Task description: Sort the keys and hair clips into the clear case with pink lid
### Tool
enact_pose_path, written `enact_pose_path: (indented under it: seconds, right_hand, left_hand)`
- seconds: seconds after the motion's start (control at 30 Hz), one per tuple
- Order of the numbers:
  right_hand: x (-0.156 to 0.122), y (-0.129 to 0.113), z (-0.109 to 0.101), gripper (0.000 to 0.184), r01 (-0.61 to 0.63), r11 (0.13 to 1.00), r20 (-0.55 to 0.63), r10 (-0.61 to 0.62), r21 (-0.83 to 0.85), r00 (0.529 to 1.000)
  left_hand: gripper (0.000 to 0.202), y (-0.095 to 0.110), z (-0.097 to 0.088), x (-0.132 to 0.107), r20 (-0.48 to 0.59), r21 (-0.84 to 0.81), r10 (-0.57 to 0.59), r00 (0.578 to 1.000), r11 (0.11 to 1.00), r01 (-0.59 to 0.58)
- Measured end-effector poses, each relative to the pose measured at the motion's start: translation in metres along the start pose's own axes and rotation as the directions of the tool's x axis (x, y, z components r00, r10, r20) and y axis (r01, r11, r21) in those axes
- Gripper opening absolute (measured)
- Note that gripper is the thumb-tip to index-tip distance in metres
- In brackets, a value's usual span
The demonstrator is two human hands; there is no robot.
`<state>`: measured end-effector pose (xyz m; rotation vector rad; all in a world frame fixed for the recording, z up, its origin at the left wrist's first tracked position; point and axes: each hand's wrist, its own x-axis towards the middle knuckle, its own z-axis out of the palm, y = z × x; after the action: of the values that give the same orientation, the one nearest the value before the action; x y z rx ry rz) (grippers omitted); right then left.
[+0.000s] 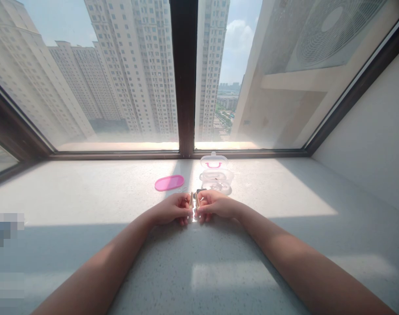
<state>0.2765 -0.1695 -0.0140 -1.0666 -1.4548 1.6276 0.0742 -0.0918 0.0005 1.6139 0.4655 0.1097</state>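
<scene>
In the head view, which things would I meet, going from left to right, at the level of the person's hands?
Left hand → left gold-coloured piece → right gold-coloured piece → right hand. Whether the two pieces join is unclear.

Behind the fingers (pixel 206 210) lie tray (pixel 169 183) left, case (pixel 216 178) right.

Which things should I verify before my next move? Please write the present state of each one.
1. Left hand grips a slim gold-coloured piece: ok.
2. Right hand grips a second slim gold-coloured piece: ok.
3. Whether these two pieces are joined: cannot tell.
4. Pink flat oval plate lies apart from both hands: ok.
5. Transparent plastic case stands open beyond the right hand: ok.
6. What the small dark object is: cannot tell.
</scene>
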Motion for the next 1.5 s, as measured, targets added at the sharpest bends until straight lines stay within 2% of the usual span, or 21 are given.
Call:
enact_pose_path:
  seconds: [0.23, 0.4, 0.83, 1.5]
  right_hand:
    - [-0.0011, -0.0024, -0.0005, 0.031, -0.012, 1.0, -0.043, 0.012, 0.006, 0.999]
    - [-0.001, -0.003, 0.0015, 0.031, -0.01, 1.0, -0.06, 0.011, 0.013, 0.998]
    - [0.0005, -0.001, -0.0011, 0.032, -0.001, 0.998, -0.037, 0.004, 0.069, 0.999]
    - [-0.0007, -0.0018, -0.0017, 0.036, -0.008, 0.999, -0.032, 0.009, 0.048, 0.999]
  left_hand:
    - [0.026, -0.0017, 0.0025, -0.0012, -0.04, 0.012, 0.015, 0.999, 1.0, -0.014]
    - [0.024, -0.0003, 0.0022, -0.0012, -0.026, -0.006, 0.01, 1.0, 1.0, -0.01]
    - [0.031, -0.0004, 0.002, -0.0013, -0.024, 0.001, 0.005, 1.0, 1.0, -0.005]
    - [0.031, 0.0041, 0.0031, -0.0014, 0.015, -0.054, 0.013, 1.0, 0.998, -0.013]
